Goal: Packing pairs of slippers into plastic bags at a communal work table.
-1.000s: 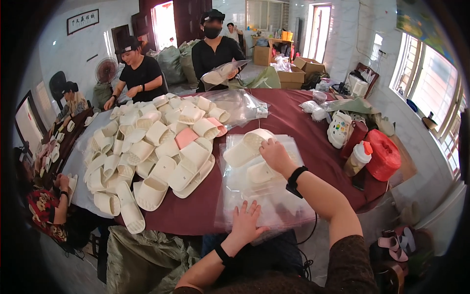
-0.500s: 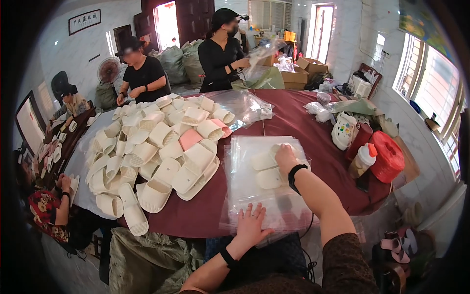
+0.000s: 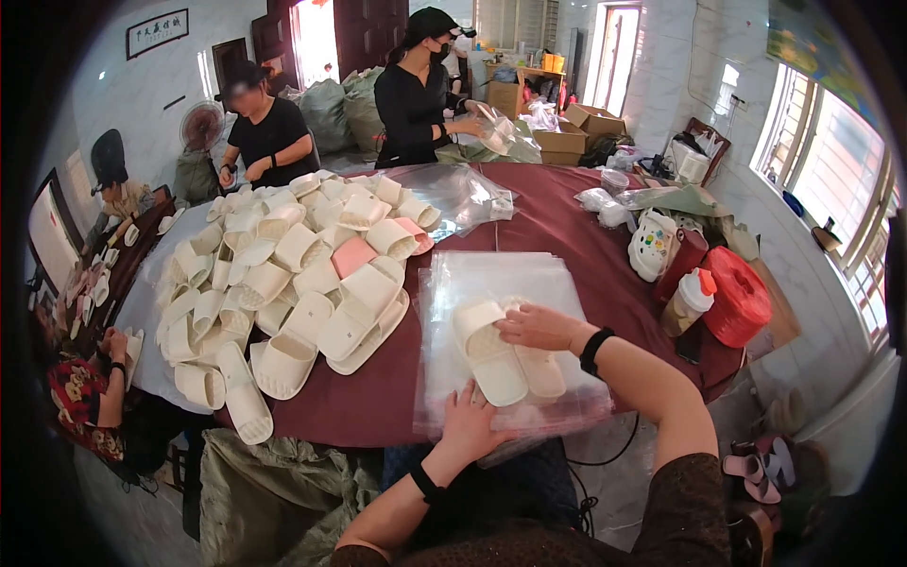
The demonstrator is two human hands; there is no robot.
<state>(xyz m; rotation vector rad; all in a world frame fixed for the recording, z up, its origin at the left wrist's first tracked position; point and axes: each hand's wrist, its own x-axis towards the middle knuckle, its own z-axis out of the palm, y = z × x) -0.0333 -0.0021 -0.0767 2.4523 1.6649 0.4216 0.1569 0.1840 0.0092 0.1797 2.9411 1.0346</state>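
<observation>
A pair of cream slippers lies on a stack of clear plastic bags [image 3: 444, 283] in front of me. The left slipper [image 3: 496, 370] overlaps its mate [image 3: 542, 370], which looks paler, perhaps under film; I cannot tell. My right hand [image 3: 540, 328] reaches in from the right, its bent fingers closed on the left slipper near the strap. Fingers spread, my left hand [image 3: 470, 425] lies on the bags' near edge, its fingertips by the slipper's lower end. To the left a large heap of cream slippers [image 3: 293, 248] covers the table, with a pink slipper [image 3: 353, 257] among them.
The table has a dark red cloth [image 3: 539, 203]. At its right stand a bottle [image 3: 689, 300], a roll of red twine [image 3: 737, 298] and a white clog [image 3: 652, 244]. Loose clear film [image 3: 463, 194] lies at the back. Co-workers stand beyond the table and sit at the left.
The slipper pair has turned from lying sideways to pointing toward me and moved nearer. My right hand has come nearer with it. My left hand stays on the bags.
</observation>
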